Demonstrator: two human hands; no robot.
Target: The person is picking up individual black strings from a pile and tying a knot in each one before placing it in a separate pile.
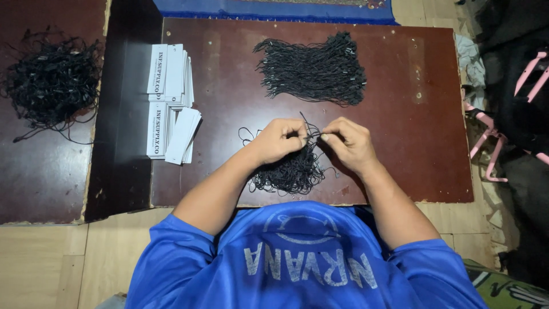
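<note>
While both hands, left hand [278, 139] and right hand [347, 143], pinch one black cord [309, 133] above a loose pile [289, 171], a combed bundle [317, 71] lies done, tags [171, 103] untouched.

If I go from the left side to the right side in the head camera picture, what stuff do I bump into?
Tangled heap of black strings → stack of white paper tags → left hand → right hand → pink frame at the right edge. The two hands pinch a black string between them, above a small string pile.

White rectangular tags [171, 103], board's left edge
</note>
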